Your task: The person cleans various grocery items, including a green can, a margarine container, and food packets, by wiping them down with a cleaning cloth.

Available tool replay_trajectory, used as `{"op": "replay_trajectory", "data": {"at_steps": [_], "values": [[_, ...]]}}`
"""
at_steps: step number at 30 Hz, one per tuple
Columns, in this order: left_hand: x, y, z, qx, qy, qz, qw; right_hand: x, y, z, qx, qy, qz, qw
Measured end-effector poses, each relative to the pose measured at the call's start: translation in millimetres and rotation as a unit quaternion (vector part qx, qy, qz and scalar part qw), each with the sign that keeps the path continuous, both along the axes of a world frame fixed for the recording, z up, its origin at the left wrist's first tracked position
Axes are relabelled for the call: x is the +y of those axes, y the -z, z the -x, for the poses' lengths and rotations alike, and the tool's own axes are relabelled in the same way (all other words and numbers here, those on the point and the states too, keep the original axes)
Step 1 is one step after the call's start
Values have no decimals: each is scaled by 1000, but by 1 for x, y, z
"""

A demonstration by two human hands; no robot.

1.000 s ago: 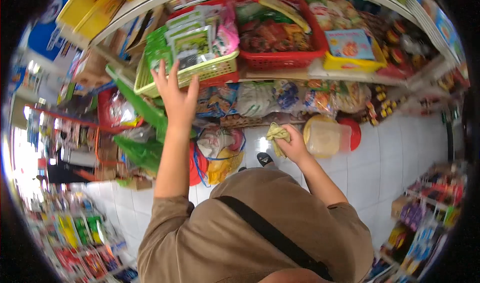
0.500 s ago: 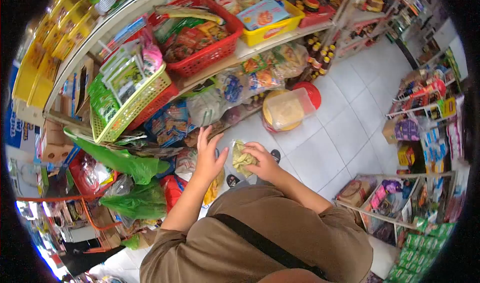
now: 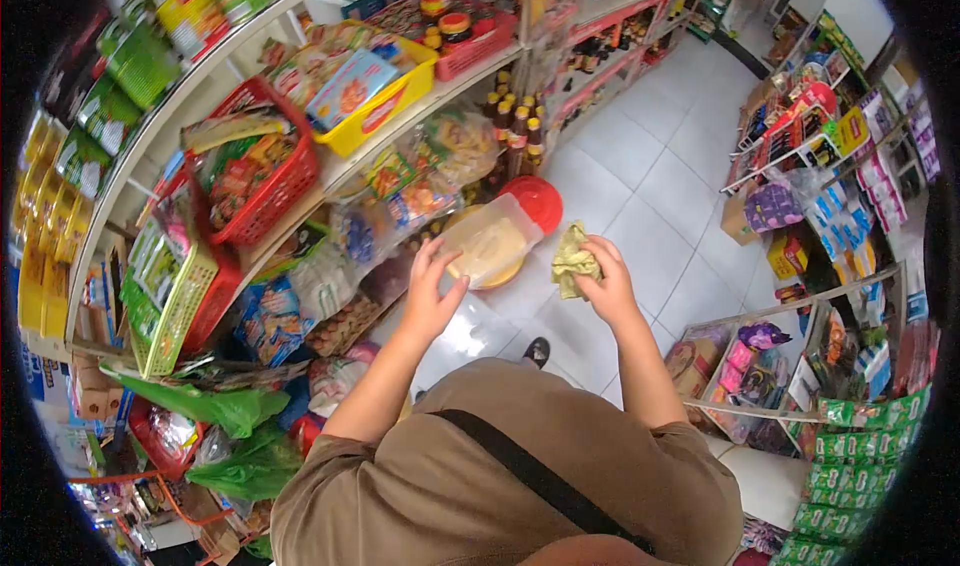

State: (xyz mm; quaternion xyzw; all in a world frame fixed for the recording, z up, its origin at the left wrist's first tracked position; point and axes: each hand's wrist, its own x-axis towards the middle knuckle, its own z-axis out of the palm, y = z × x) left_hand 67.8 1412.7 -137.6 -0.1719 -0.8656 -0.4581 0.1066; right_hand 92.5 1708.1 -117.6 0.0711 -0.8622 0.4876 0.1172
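My right hand (image 3: 610, 286) grips a crumpled yellow-green cloth (image 3: 573, 261), which hangs from the fingers above the floor. My left hand (image 3: 435, 291) is open, thumb and fingers apart. Its fingertips overlap the near end of a clear plastic box (image 3: 492, 238) in this view. That box lies across the top of a round yellowish container, mostly hidden under it. A red round lid (image 3: 536, 202) shows at the box's far end.
On the left shelf stand a red basket (image 3: 296, 181), a yellow basket (image 3: 405, 101) and a light green basket (image 3: 182, 311), all full of packets. Dark bottles (image 3: 517, 138) stand beyond the box. White floor tiles (image 3: 640, 231) run ahead; racks of goods (image 3: 785, 366) line the right.
The view has turned and moved forward along the aisle. My right hand has moved right with the cloth, away from my left hand, which now reaches beside the plastic box.
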Motion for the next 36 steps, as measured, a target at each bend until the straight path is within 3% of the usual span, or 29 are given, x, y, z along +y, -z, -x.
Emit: {"op": "replay_trajectory", "data": {"at_steps": [6,11,18,23,27,30,32,35,36], "values": [[112,8,44,-24,61,-18,998,98,-9,2,-4,87,-19,996],[158,44,97,-49,53,-1,997,157,7,-15,-17,155,-29,987],[208,62,155,-196,78,-33,977,203,28,-20,-76,243,13,967],[280,95,226,-179,114,-74,974,246,26,9,-62,283,-44,956],[340,63,294,-194,171,-87,962,274,18,62,-34,335,-34,941],[373,72,354,-169,197,-149,954,286,3,106,-6,345,-28,938],[385,33,370,-225,204,-175,936,293,6,129,26,340,-25,940],[400,26,403,-253,211,-199,923,304,11,159,-9,336,31,941],[404,28,413,-247,209,-193,926,309,16,168,-24,339,-2,940]]}}
